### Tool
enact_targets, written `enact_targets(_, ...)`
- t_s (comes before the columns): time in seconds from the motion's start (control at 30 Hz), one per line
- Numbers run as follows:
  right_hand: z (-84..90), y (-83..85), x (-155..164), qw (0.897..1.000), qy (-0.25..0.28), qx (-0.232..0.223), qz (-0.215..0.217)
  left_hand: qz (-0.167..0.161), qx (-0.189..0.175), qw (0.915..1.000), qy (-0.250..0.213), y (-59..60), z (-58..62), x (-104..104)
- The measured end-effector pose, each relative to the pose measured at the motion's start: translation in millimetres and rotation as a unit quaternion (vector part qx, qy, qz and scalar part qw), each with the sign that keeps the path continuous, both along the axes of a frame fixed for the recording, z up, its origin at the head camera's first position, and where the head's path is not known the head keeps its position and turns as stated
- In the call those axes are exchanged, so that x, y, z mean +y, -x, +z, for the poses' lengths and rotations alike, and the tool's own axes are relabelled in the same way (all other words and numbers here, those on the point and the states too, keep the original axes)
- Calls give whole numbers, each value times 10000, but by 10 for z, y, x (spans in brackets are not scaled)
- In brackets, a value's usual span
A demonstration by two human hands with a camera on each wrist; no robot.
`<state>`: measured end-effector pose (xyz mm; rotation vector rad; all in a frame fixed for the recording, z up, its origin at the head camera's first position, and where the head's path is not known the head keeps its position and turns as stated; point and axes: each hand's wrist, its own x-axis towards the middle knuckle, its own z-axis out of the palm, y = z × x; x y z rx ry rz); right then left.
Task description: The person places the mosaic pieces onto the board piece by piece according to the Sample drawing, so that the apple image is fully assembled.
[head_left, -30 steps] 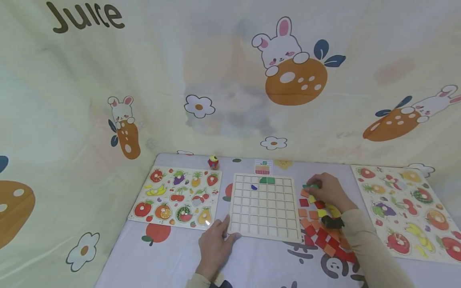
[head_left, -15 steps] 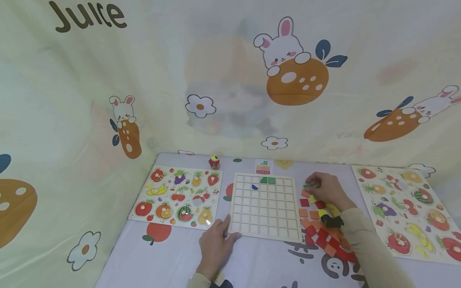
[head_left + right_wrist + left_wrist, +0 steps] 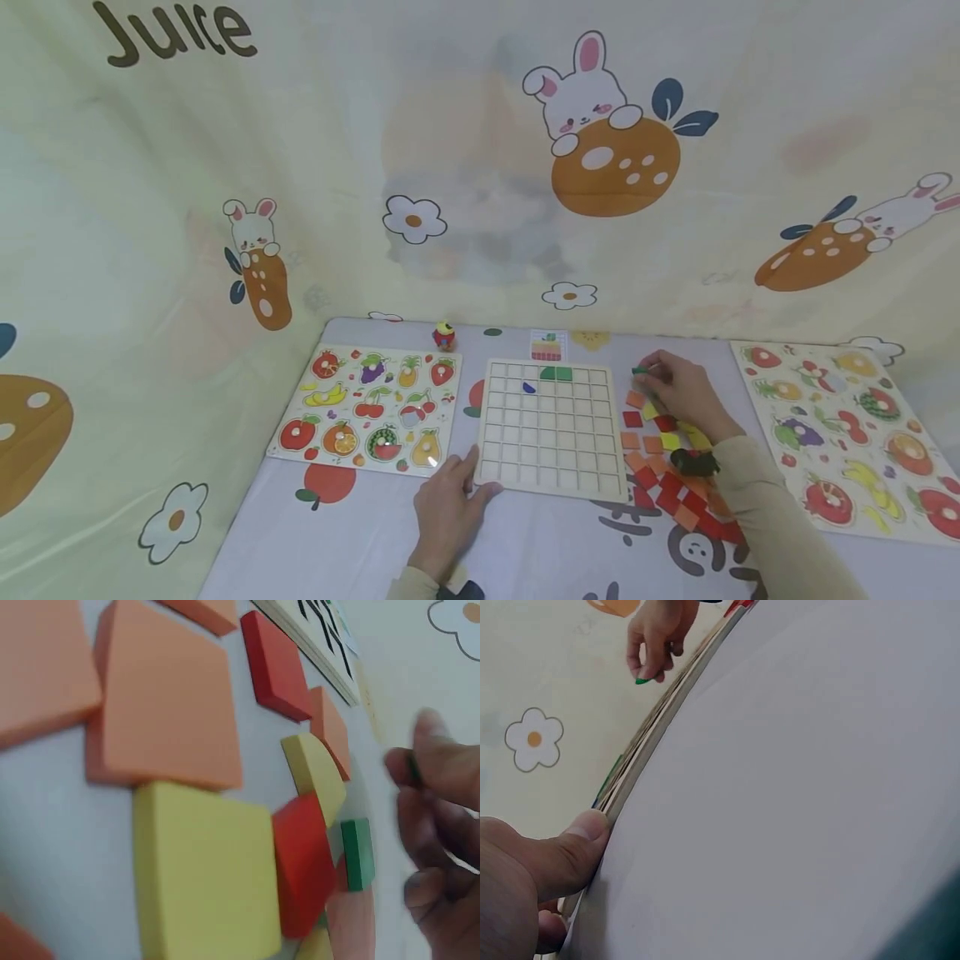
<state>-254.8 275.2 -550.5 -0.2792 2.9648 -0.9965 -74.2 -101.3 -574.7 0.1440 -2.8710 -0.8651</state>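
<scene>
Backdrop: pale printed cloth point(image 3: 450, 167) w/ rabbits, flowers, "Juice" lettering, hung behind and around the counter point(image 3: 360, 533), which has a white cartoon-print cover. Two fruit peg boards lie flat: one point(image 3: 371, 410) toward the counter's left edge, one point(image 3: 847, 437) along the right edge. Mid-counter sits the wooden grid tray point(image 3: 551, 429), mostly bare cells; two green pieces fill cells in its far row, a small blue bit lies in the row below. Pile of red/orange/yellow tiles point(image 3: 667, 475) between tray and right board. Small pattern card point(image 3: 548, 345) at the far edge behind the tray, tiny toy figure point(image 3: 444, 336) left of it.

Left hand point(image 3: 447, 512): fingers relaxed, thumb pressed against the tray's near-left corner, steadying it, nothing held. Right hand point(image 3: 678, 390): grip closed, pinching a green tile point(image 3: 640, 370), lifted just above the pile, near the tray's far-right corner.

Step, by my read: tile picked, carry not begun. Next move likely needs a leftward carry to a free cell, prob. beside the greens, tile squared to the cell before lowering.
</scene>
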Motion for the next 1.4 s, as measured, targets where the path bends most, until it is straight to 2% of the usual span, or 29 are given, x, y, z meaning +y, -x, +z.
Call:
enact_targets(0.17, 39, 3, -72, 9984, 257, 437, -250, -8, -7, 10000, -55, 5, -3, -5)
enact_targets(0.37, 68, -15, -179, 9922, 688, 715, -753, -12, -51, 9999, -103, 7, -1, -3)
enact_targets(0.5, 70, -35, -244, 9905, 795, 789, -792, 5, -70, 9999, -100, 9, -3, -3)
enact_targets(0.57, 74, -43, -273, 9910, 844, 694, -768, 21, -92, 9999, -101, 10, -4, -4)
enact_targets(0.73, 83, -43, -356, 9923, 963, 120, -767, 16, -120, 9998, -133, 9, 3, -6)
enact_targets(0.9, 91, -20, -464, 9888, 1291, -226, -716, -12, -94, 9999, -120, 8, 10, -6)
enact_targets(1.2, 61, 4, -707, 9894, 1277, -393, -570, -44, -3, 10000, -85, 1, 12, -15)
enact_targets(1.4, 34, 6, -861, 9921, 1217, -299, -58, -55, 196, 9998, -41, -10, 3, -15)
